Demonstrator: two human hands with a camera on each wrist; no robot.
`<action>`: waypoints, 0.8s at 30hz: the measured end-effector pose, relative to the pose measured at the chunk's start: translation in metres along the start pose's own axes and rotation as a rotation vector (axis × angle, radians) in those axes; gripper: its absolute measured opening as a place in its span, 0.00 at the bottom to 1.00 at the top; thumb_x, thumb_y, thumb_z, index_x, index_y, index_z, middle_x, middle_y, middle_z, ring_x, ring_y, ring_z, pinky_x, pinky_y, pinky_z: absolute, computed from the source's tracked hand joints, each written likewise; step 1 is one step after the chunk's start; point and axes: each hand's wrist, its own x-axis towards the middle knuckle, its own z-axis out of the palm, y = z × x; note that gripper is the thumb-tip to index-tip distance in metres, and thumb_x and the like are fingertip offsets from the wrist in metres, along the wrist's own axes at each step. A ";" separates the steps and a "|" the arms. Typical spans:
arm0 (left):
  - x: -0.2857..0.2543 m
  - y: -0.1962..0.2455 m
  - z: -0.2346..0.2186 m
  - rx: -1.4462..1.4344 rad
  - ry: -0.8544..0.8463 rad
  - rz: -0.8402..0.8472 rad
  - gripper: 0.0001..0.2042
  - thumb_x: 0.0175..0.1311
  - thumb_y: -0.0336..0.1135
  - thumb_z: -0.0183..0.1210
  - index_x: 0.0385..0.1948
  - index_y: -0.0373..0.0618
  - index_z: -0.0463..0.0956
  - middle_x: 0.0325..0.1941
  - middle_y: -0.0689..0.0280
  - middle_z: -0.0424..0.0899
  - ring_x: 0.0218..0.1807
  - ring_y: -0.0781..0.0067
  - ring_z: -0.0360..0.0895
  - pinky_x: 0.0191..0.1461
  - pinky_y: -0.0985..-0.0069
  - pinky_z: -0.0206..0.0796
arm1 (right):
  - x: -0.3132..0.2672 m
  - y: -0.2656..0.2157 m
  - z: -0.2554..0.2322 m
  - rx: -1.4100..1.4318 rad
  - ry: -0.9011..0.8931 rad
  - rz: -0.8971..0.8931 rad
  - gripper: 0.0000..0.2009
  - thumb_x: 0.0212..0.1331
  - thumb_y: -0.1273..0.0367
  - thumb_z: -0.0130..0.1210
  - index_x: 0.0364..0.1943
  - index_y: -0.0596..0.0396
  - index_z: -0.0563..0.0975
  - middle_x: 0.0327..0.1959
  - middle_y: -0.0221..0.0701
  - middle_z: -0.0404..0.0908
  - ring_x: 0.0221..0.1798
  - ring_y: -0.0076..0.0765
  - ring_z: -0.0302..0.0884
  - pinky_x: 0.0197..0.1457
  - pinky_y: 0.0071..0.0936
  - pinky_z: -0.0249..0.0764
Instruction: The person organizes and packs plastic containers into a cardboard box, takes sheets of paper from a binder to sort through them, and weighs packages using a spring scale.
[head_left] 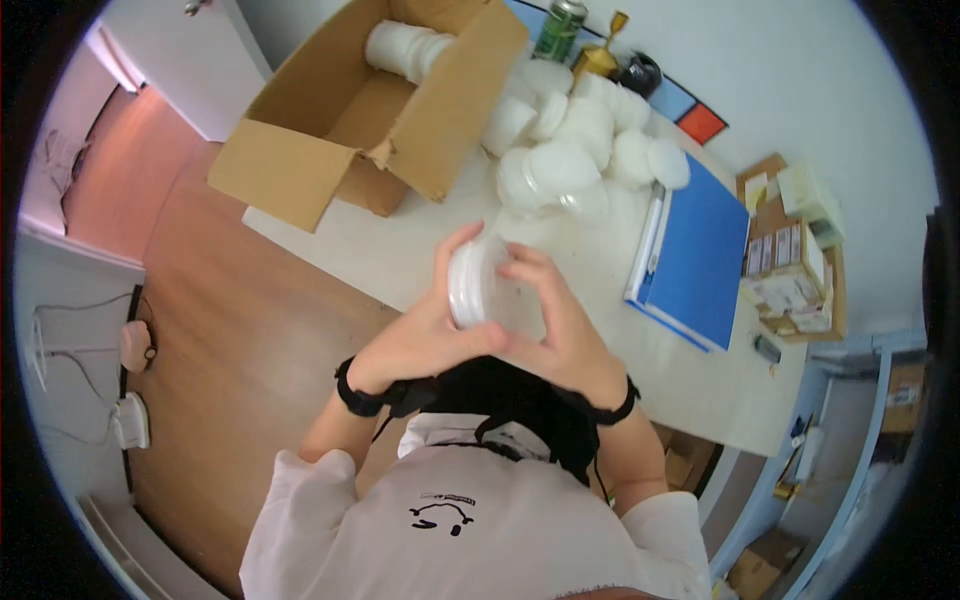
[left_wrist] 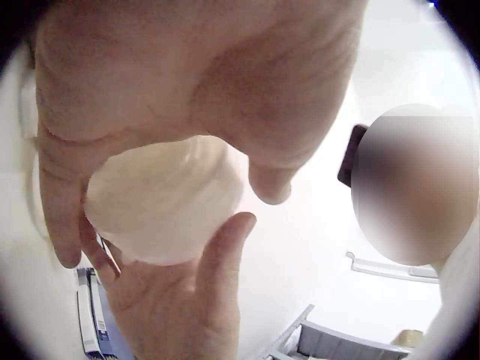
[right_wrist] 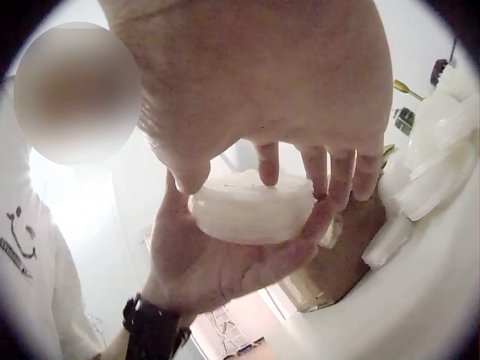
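Observation:
A short stack of round white translucent discs (head_left: 474, 283) is held up between both hands, above the table's near edge. My left hand (head_left: 425, 325) grips it from the left, fingers and thumb curled round its side; in the right wrist view the stack (right_wrist: 251, 210) lies against that palm. On the other side, my right hand (head_left: 565, 330) has its fingertips on the stack's face and its thumb near the lower edge. From the left wrist view the stack (left_wrist: 165, 199) appears between the two hands.
An open cardboard box (head_left: 330, 90) with white rolls (head_left: 400, 48) inside stands at the back left. A pile of white discs (head_left: 560, 150) lies beside it. Further right are a blue binder (head_left: 700, 255), small boxes (head_left: 790, 260), and a green can (head_left: 560, 30) behind the pile.

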 end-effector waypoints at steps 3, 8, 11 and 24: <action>-0.004 0.034 0.008 0.164 0.055 -0.069 0.49 0.57 0.39 0.72 0.75 0.43 0.45 0.67 0.52 0.66 0.68 0.57 0.68 0.68 0.64 0.63 | -0.002 -0.014 0.008 -0.045 0.001 -0.066 0.40 0.58 0.49 0.68 0.67 0.57 0.64 0.73 0.56 0.58 0.74 0.63 0.59 0.75 0.50 0.58; -0.008 0.115 -0.017 0.664 0.036 0.417 0.37 0.51 0.26 0.63 0.69 0.43 0.62 0.61 0.55 0.73 0.61 0.58 0.75 0.61 0.68 0.69 | -0.009 -0.024 -0.001 0.000 0.057 -0.061 0.41 0.62 0.45 0.62 0.69 0.59 0.62 0.75 0.55 0.54 0.78 0.60 0.53 0.79 0.50 0.52; 0.016 0.171 -0.046 0.329 0.098 0.289 0.41 0.51 0.41 0.70 0.70 0.41 0.63 0.66 0.61 0.73 0.63 0.67 0.75 0.65 0.66 0.69 | -0.029 -0.007 -0.004 0.081 -0.043 0.093 0.36 0.66 0.52 0.60 0.68 0.61 0.61 0.75 0.53 0.56 0.77 0.56 0.56 0.78 0.46 0.53; 0.279 0.091 -0.188 1.041 -0.091 -0.451 0.19 0.59 0.41 0.65 0.46 0.36 0.79 0.43 0.57 0.86 0.30 0.64 0.85 0.29 0.68 0.79 | -0.074 0.009 0.021 -0.011 -0.111 0.333 0.27 0.63 0.67 0.62 0.63 0.64 0.67 0.67 0.50 0.67 0.70 0.56 0.65 0.74 0.42 0.61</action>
